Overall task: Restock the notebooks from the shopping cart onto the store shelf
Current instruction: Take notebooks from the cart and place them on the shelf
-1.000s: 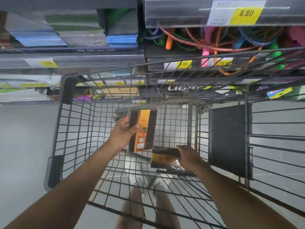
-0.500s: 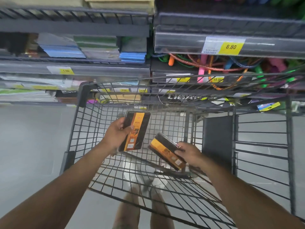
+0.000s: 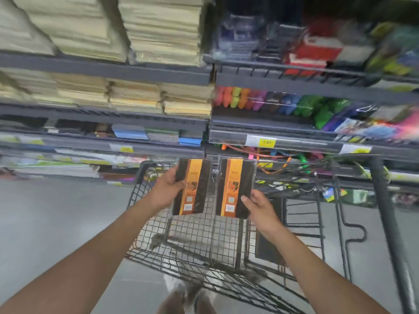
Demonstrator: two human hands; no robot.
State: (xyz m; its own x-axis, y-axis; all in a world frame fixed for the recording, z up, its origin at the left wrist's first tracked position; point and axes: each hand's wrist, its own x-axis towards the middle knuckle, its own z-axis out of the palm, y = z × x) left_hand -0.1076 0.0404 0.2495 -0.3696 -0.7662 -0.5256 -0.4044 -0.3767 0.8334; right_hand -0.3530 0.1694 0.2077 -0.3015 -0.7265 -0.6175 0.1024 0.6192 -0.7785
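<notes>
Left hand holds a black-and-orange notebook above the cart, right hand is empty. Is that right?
No. The right hand is not empty: it grips a second black-and-orange notebook, beside the first notebook in the left hand, above the cart. The head view shows this.

Open space above the cart (image 3: 141,175); packed shelves (image 3: 113,71) ahead.

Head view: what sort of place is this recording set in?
Probably a shop's stationery aisle: grey metal shelves carry stacked cream paper pads, yellow price tags line the shelf edges, and a black wire shopping cart stands in front.
</notes>
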